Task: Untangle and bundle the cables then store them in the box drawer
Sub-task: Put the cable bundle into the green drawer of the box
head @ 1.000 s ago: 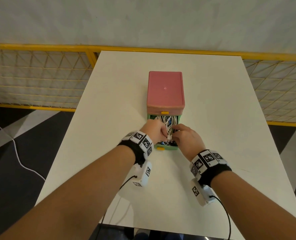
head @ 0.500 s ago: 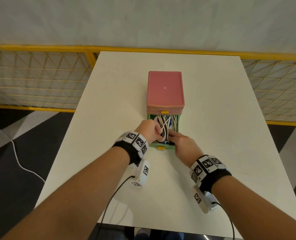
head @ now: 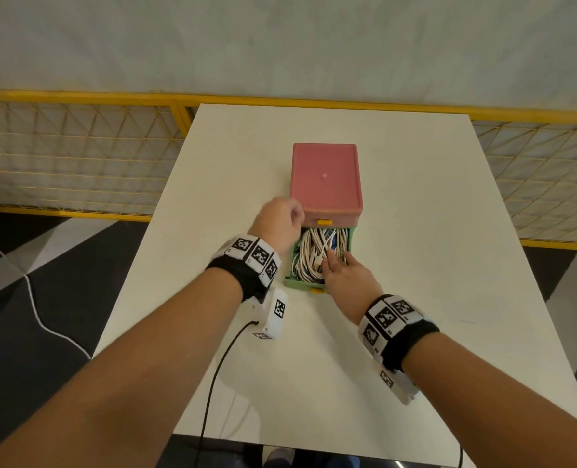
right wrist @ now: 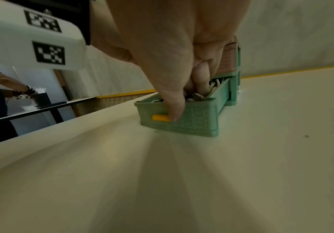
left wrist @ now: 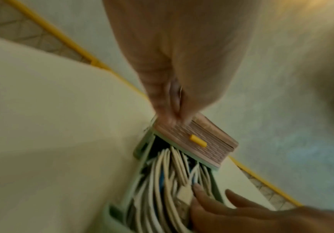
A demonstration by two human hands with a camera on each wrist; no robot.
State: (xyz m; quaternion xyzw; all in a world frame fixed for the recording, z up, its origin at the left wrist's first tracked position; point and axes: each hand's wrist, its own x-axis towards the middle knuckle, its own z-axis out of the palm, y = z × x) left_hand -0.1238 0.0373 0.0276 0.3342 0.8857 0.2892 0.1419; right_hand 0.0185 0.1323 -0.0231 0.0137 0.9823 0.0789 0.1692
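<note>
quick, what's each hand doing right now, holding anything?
Left hand: touching the pink box, grip unclear.
Right hand: open, fingers flat on the cables in the drawer.

Box (head: 325,179): matt pink plastic, smooth top, front face moulded in a woven brick texture. Drawer (right wrist: 192,121): matt mint-green plastic, same basket-weave pattern, with a smooth glossy yellow plastic handle (right wrist: 160,118). Cables (head: 316,251): white, smooth rubbery sheath, slight sheen. Table (head: 415,231): smooth matt off-white top. Wristbands (head: 243,275): black knit cloth carrying printed white marker tiles. Fence (head: 71,157): yellow painted metal mesh.
</note>
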